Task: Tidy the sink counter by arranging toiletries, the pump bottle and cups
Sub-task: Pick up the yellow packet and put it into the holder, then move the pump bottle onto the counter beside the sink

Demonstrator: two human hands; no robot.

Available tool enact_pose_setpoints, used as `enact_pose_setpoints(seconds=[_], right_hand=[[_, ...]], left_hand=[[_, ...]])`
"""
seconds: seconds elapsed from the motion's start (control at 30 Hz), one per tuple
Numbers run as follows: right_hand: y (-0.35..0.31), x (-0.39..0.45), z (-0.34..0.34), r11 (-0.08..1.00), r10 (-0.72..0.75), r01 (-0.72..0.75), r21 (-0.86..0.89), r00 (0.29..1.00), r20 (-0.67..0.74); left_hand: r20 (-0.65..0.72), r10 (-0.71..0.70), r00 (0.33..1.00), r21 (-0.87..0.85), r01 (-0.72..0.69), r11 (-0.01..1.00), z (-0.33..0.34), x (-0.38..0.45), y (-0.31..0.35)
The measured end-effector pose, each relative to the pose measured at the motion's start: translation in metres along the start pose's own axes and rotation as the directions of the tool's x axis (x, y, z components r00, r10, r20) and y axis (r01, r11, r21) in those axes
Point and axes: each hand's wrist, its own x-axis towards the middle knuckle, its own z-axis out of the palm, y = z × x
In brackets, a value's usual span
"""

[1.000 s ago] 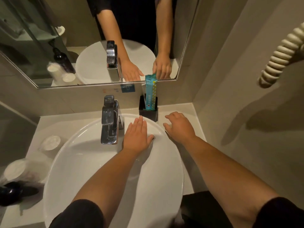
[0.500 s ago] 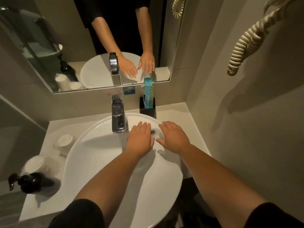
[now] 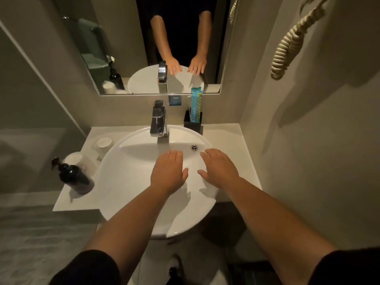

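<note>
My left hand (image 3: 168, 172) and my right hand (image 3: 219, 168) hover palm down over the white sink basin (image 3: 127, 182), fingers straight, holding nothing. A black pump bottle (image 3: 74, 177) stands on the counter's left front. Behind it sit two white cups (image 3: 75, 161) (image 3: 103, 144), upside down. A teal toiletry packet (image 3: 196, 104) stands upright in a black square holder (image 3: 192, 122) at the back, right of the chrome faucet (image 3: 158, 122).
The pale counter (image 3: 230, 140) wraps around the basin and ends at the right wall. A mirror (image 3: 144, 48) hangs above the faucet. A coiled cord (image 3: 292, 42) hangs on the right wall. The drain (image 3: 194, 147) lies just beyond my right fingertips.
Both hands have drawn back toward me from the holder and now sit side by side over the basin. The view has pulled back, and the pump bottle now shows in full.
</note>
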Motion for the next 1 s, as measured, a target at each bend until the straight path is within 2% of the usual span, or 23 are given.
enact_pose_setpoints(seconds=[0.13, 0.27, 0.4, 0.6, 0.83, 1.0], right_hand=[[-0.013, -0.029, -0.003, 0.997, -0.067, 0.067, -0.024, 0.998, -0.001], [-0.037, -0.048, -0.006, 0.994, -0.111, 0.111, -0.015, 0.994, 0.015], [-0.066, -0.058, -0.013, 0.981, -0.192, 0.191, -0.024, 0.981, -0.002], [-0.113, -0.06, -0.014, 0.949, -0.315, 0.315, -0.011, 0.947, -0.06], [-0.177, -0.054, 0.003, 0.891, -0.451, 0.452, -0.043, 0.892, 0.02], [-0.219, -0.041, 0.014, 0.843, -0.536, 0.538, -0.02, 0.842, 0.062]], left_hand=[[-0.02, -0.112, 0.993, -0.04, 0.111, 0.993, -0.011, -0.048, 0.004], [-0.051, -0.145, 0.988, 0.011, 0.146, 0.989, -0.03, -0.088, 0.0], [-0.03, -0.22, 0.975, 0.099, 0.222, 0.97, -0.045, -0.117, -0.016], [0.016, -0.346, 0.938, 0.132, 0.341, 0.931, -0.056, -0.158, -0.052], [-0.05, -0.457, 0.888, 0.118, 0.46, 0.88, -0.073, -0.201, -0.098], [-0.03, -0.532, 0.846, 0.119, 0.531, 0.839, -0.073, -0.228, -0.128]])
